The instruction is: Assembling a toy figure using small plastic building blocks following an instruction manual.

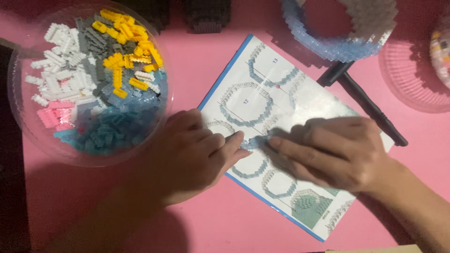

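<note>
Hands meeting over a sheet, bowl to the left, tool to the right

The left hand (pixel 197 150) and right hand (pixel 328 150) lie on the instruction sheet (pixel 262 79), their fingertips nearly touching around a small brick piece (pixel 255 142) between them. Left of the left hand and just beside it stands a bowl (pixel 28 126) with loose bricks (pixel 93 79) in it. Beyond the right hand a tool (pixel 365 105) lies partly on the sheet's far edge. Farther behind that is a ring of bricks (pixel 328 47), and to its right a second dish (pixel 408 79).

1 head camera looks steeply down, close over a pink table (pixel 243 220) and both hands at its centre.
</note>
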